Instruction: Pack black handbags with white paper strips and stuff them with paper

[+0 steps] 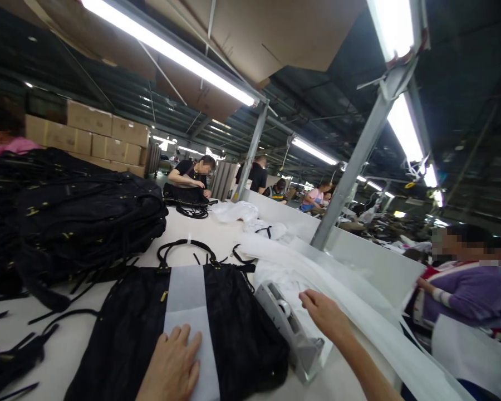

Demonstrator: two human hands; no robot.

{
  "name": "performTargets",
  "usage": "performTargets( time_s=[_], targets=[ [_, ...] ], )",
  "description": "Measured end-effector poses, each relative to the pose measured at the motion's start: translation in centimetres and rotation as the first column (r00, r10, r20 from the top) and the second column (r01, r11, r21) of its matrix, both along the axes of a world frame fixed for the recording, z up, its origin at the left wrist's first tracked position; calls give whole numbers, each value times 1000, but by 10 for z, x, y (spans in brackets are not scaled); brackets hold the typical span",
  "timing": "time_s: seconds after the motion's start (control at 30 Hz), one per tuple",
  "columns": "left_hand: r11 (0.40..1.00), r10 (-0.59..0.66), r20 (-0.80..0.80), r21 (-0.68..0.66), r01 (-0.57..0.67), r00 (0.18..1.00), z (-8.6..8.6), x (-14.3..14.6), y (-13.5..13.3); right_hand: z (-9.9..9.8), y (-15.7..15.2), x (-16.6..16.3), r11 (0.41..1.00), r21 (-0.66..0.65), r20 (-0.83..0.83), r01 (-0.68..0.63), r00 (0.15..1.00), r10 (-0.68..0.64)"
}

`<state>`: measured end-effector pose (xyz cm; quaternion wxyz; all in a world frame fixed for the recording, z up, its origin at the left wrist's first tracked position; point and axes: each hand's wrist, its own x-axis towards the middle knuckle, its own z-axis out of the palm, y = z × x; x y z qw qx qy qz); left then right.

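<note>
A black handbag lies on the white table with its looped handle pointing away from me. Down its middle runs a pale strip of paper. My left hand rests on this strip near the bottom, fingers spread. To the right of the bag stands a light grey tape dispenser, tilted in view, its roll partly visible. Just beyond its right side, my right hand hovers with the fingers curled together. Whatever those fingers pinch, if anything, is too small to see.
A tall pile of black bags fills the left side. White wrapping sheets run along the right, beside a low white partition and a metal post. Across the table a person handles another black bag.
</note>
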<state>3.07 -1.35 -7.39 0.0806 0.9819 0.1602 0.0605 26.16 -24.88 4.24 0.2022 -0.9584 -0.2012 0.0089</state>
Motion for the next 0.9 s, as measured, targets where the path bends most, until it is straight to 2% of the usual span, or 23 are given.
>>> performTargets(
  time_s=[0.1,0.23,0.4,0.57,0.77,0.83,0.9],
  targets=[
    [1000,6,-9,-6,-6,1000,5,-1,-1,-8,-22,23,1000,-5,-219,2,976,-3],
    [1000,6,-24,-16,-7,1000,10,-2,-2,-26,-28,25,999,37,-335,-5,942,17],
    [1000,7,-10,-14,-7,1000,10,-4,-2,-34,-27,30,994,109,-393,-32,917,73],
    [1000,9,-19,-17,-9,1000,11,-3,-3,-30,-31,39,990,134,-444,-47,890,103],
    [1000,18,-41,2,-18,999,17,-1,-4,-12,-59,27,977,188,-401,-101,900,171],
    [1000,15,-56,10,-14,998,20,0,-5,-16,-73,20,976,196,-376,-95,912,165],
    [1000,15,-67,25,-13,998,23,1,-6,-29,-85,14,981,184,-363,-64,923,129]
  ],
)
